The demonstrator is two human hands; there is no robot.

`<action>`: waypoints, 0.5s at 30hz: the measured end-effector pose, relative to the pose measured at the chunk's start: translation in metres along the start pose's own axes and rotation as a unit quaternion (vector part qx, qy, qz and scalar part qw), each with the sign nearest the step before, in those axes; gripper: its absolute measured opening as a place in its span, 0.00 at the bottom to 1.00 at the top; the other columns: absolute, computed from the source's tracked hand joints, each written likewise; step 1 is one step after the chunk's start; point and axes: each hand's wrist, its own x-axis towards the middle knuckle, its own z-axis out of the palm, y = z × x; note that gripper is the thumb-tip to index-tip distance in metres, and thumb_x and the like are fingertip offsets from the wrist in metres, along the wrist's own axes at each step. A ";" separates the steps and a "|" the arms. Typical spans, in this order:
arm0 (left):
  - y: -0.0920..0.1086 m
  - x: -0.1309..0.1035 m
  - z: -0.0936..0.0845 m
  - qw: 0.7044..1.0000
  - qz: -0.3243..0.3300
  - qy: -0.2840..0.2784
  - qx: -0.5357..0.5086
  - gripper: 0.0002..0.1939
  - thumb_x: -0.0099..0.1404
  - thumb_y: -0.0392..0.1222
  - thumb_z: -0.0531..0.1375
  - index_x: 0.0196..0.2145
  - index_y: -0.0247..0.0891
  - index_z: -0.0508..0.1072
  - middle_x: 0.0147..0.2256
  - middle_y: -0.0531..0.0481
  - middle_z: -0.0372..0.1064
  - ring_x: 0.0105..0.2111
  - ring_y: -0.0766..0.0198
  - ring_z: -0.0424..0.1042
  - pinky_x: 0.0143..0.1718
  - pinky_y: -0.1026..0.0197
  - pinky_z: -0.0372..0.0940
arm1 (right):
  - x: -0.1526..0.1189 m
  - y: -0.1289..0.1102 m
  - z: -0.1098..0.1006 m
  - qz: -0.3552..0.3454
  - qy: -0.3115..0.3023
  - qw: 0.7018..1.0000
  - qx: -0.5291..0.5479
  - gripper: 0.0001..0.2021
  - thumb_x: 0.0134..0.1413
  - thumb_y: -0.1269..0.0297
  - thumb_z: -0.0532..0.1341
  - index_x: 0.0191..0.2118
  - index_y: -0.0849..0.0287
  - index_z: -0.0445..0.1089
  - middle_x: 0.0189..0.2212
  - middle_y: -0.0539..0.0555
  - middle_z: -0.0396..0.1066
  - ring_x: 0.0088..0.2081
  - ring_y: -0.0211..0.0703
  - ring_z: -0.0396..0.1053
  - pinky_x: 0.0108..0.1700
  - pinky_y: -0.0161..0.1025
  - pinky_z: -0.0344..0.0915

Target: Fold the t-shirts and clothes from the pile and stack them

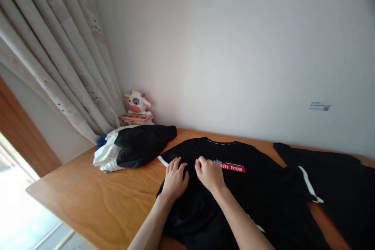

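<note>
The black T-shirt [260, 179] lies front side up on the wooden table [108, 199], directly in front of me; its collar [220, 143] points toward the wall [219, 54], and its lower part is bunched and wrinkled beneath my forearms.

My left hand [175, 181] is placed palm down over the shirt, just beside the white-trimmed sleeve end [163, 161]; its fingers are apart and slightly bent, the hand is unclenched, and no fabric is visibly gripped. My right hand [209, 172] is positioned over the chest area; its fingers are curled in toward the thumb, and I cannot tell whether cloth is pinched between them; it covers part of the red print [234, 167], of which "ain free" is legible.

The opposite sleeve, fitted with a white band [306, 179], extends toward a second black garment [351, 187] at the right side of the table; at the far left corner sits a clothing pile [109, 152] in black, white and blue; a cow toy [137, 103] with a small keyboard stands behind the pile, near the patterned curtain [61, 43]; a small label [319, 106] is attached to the wall at right.
</note>
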 end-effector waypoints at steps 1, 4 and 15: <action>-0.002 0.001 0.001 1.000 -0.025 0.011 -0.001 0.18 0.69 0.40 0.56 0.54 0.40 0.74 0.62 0.39 0.65 0.65 0.46 0.60 0.66 0.40 0.54 | 0.001 0.007 0.008 0.028 0.007 1.000 0.003 0.16 0.70 0.64 0.49 0.34 0.58 0.71 0.29 0.57 0.78 0.31 0.44 0.75 0.29 0.38 0.50; -0.010 0.004 0.006 0.997 -0.063 0.024 -0.045 0.18 0.69 0.43 0.58 0.54 0.40 0.72 0.61 0.40 0.66 0.62 0.47 0.64 0.63 0.40 0.57 | -0.002 0.025 0.023 0.071 0.013 0.997 0.023 0.17 0.71 0.62 0.49 0.33 0.57 0.70 0.27 0.54 0.77 0.29 0.42 0.74 0.29 0.36 0.49; -0.076 0.062 -0.046 0.965 -0.242 -0.068 0.075 0.22 0.72 0.52 0.53 0.53 0.31 0.70 0.53 0.28 0.69 0.55 0.37 0.70 0.53 0.42 0.65 | -0.008 0.028 0.035 0.041 -0.029 0.996 0.075 0.21 0.71 0.56 0.50 0.26 0.54 0.65 0.21 0.48 0.72 0.25 0.38 0.69 0.28 0.35 0.48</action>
